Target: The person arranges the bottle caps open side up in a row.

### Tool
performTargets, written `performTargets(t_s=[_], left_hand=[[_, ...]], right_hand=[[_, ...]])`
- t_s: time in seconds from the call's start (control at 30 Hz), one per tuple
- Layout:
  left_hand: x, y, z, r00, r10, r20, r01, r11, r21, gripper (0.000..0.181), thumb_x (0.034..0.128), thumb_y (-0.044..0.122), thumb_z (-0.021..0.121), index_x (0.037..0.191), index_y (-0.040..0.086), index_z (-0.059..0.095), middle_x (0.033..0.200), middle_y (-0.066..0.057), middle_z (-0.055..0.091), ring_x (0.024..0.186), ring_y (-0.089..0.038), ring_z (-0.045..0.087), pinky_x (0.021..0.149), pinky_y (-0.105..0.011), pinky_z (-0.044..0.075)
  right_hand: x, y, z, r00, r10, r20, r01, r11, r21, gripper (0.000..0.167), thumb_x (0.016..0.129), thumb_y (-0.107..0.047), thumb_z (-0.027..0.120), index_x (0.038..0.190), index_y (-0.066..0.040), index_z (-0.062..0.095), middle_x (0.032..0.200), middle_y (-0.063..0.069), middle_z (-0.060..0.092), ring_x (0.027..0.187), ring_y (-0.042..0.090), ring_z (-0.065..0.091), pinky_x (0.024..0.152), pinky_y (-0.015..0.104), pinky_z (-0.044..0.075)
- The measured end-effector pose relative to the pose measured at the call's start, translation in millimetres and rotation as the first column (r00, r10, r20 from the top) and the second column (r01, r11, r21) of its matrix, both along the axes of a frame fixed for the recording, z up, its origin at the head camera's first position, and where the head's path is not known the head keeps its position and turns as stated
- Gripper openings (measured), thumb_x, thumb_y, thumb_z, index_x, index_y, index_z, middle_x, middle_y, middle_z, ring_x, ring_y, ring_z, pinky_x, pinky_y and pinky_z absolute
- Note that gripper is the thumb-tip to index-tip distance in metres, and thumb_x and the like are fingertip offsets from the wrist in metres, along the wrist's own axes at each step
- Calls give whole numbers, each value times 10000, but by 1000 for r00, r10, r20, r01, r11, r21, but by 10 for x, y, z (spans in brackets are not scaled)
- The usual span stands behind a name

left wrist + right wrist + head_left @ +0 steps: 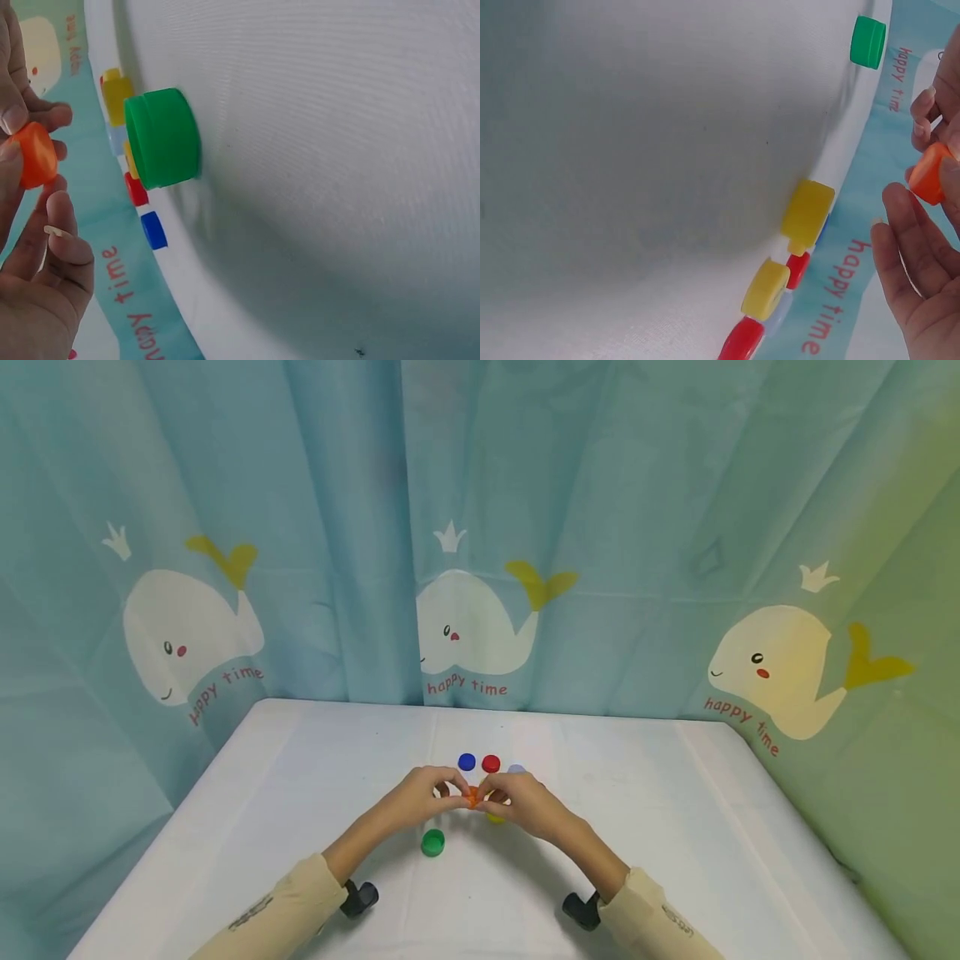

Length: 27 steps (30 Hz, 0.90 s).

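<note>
Both hands meet over the middle of the table, pinching one orange cap point(472, 797) between their fingertips. The left hand point(423, 795) holds its left side and the right hand point(527, 806) its right side. In the left wrist view the orange cap point(36, 155) is raised off the table, the left hand point(45, 292) below it in the picture. The right wrist view shows the cap point(930, 174) tilted, with the right hand point(922, 277) gripping it. A green cap point(432, 842) lies on the table nearer the left forearm.
Beyond the hands lie a blue cap point(467, 762), a red cap point(491, 763) and a light blue one point(517, 769). Yellow pieces point(808, 213) and another red piece point(742, 339) show in the right wrist view. A curtain with whales point(480, 627) hangs behind the white table point(645, 777).
</note>
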<state>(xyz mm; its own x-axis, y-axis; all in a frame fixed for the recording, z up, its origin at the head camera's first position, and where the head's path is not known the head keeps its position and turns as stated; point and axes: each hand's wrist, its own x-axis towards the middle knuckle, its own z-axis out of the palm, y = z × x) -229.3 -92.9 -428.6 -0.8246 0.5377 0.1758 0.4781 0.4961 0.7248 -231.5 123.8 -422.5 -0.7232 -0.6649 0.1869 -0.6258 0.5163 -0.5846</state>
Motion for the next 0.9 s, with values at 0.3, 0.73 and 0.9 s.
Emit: performTargets(t_s=[0.3,0.73,0.9], left_hand=[[34,-11,-13,999,-53,-9,52,994,-96,51,855,164,702,903,159,718,859,100,658,732,-101,520,618,-244,444],[100,31,-34,986,-163,-43,150,966,-210,42,833,111,718,866,112,744,821,72,687,663,-48,536,596,-197,455],[111,46,-63,984,-175,-38,161,955,-248,51,826,108,723,861,125,757,808,98,685,659,-25,519,603,-191,454]], right_hand=[[64,-14,5,1000,30,8,-30,997,72,93,835,-62,711,901,-118,679,846,-116,608,784,20,609,726,178,494],[121,-101,-50,993,110,-47,-95,965,243,73,800,-96,753,850,-107,702,793,-97,642,734,3,589,693,129,473],[129,-131,-106,992,120,-50,-102,959,265,96,789,-146,771,853,-108,710,786,-99,639,717,-12,582,673,98,453]])
